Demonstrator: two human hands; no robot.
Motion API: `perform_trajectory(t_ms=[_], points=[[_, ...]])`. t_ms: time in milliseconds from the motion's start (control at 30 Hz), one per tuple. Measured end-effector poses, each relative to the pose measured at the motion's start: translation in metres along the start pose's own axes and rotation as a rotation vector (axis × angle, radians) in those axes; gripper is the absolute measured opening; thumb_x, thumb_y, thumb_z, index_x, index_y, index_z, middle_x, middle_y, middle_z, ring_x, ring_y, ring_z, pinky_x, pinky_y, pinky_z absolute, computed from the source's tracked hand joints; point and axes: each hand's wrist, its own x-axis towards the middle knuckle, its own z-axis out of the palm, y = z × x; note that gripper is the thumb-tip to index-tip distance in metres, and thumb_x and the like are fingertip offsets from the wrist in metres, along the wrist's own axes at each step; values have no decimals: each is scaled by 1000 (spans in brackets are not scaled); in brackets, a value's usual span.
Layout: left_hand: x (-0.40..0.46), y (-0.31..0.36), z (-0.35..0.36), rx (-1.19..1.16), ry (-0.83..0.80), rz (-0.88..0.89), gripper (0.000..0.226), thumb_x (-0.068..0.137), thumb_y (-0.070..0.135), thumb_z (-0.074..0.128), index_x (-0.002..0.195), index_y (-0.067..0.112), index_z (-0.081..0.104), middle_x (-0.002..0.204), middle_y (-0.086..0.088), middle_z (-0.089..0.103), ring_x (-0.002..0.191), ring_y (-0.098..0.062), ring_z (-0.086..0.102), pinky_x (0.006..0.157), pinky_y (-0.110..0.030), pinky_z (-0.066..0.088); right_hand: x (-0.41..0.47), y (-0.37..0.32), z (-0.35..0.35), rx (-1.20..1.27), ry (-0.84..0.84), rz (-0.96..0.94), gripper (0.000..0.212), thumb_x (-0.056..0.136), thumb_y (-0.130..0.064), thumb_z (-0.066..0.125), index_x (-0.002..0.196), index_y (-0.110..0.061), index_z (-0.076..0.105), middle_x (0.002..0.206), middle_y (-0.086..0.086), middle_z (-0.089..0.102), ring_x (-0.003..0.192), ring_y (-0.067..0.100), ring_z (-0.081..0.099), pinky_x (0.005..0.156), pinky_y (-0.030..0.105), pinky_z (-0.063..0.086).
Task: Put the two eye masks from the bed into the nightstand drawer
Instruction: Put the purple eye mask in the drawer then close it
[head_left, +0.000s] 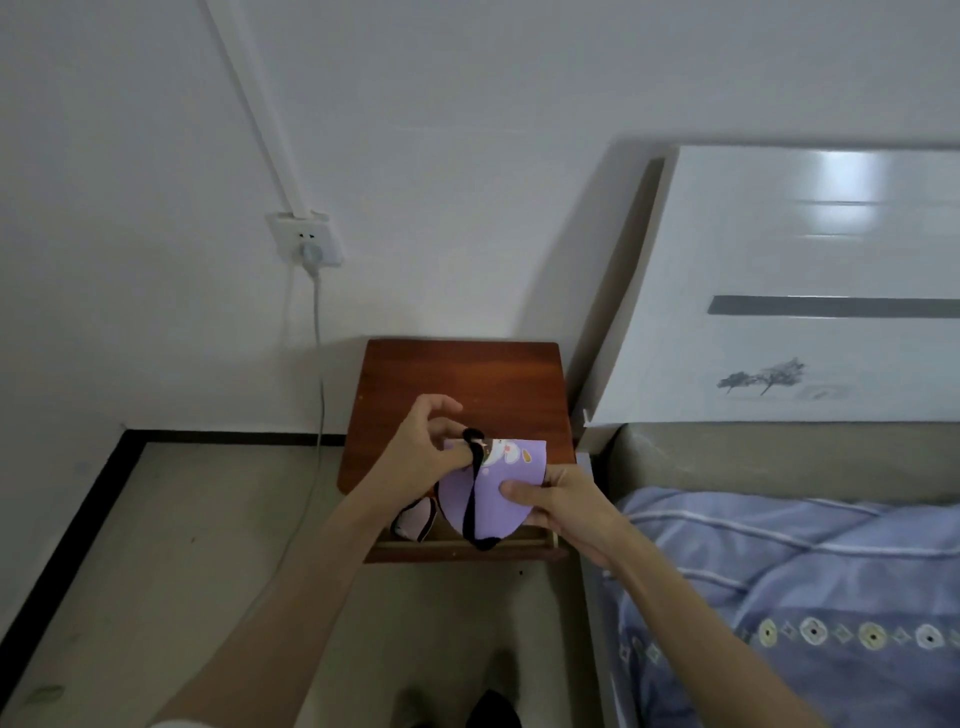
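Holding the purple eye mask in both hands directly above the open nightstand drawer: right hand pinches its right edge, left hand grips the black strap at the top left. Mask's long axis runs roughly top-to-bottom, lower end hanging toward the drawer. Drawer sits straight below both grips, so the drop looks vertical. Second mask, a pink eye mask, already lies in the drawer, down-left of the grips. Neither hand is clearly nearer.
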Motion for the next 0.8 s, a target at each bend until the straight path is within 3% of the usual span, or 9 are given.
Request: perform_trajectory(t_ms=[100,233,367,467,633,733,800], points=[[12,-8,-2,36,-101,-45,32,77,11,68,93,29,48,77,6,67,61,1,60,56,-12,49,13,3,2,-65,0,41,14,82,-7,63,94,-8,69,107,13,69,95,22,67,77,25,58],[25,-30,-10,80,-142,-71,15,82,11,65,83,26,64,81,7,66,64,5,61,60,-13,49,31,14,7,-27,56,111,27,84,-12,62,107,1,64,115,19,66,105,31,64,95,45,51],[34,-65,-11,53,-132,-125,13,83,9,63,86,21,67,85,8,67,66,8,62,60,-5,47,52,34,6,-29,162,93,21,85,-21,61,99,-6,66,108,17,68,98,31,66,87,42,55],[44,-101,-4,59,-105,-155,14,86,13,61,93,24,64,97,9,65,85,2,59,70,-6,47,76,64,2,-43,220,132,16,86,-17,60,96,-7,67,105,18,68,93,33,66,83,44,56],[37,-193,19,179,-34,-276,38,93,26,50,130,18,44,138,-4,47,122,-18,47,98,-29,41,110,143,-12,108,288,352,10,87,-10,57,92,-5,64,96,14,67,80,22,67,60,22,57],[20,-250,19,351,-67,-249,42,94,22,48,135,18,40,145,-9,41,132,-23,38,108,-39,35,134,182,-25,138,365,424,12,87,-8,57,96,-3,62,90,11,67,75,18,66,56,19,56],[12,-283,16,601,-167,-154,42,94,18,46,135,13,40,146,-14,38,134,-28,34,111,-44,30,147,200,-30,176,445,443,12,87,-6,57,97,-3,61,84,8,66,71,15,64,51,17,55]])
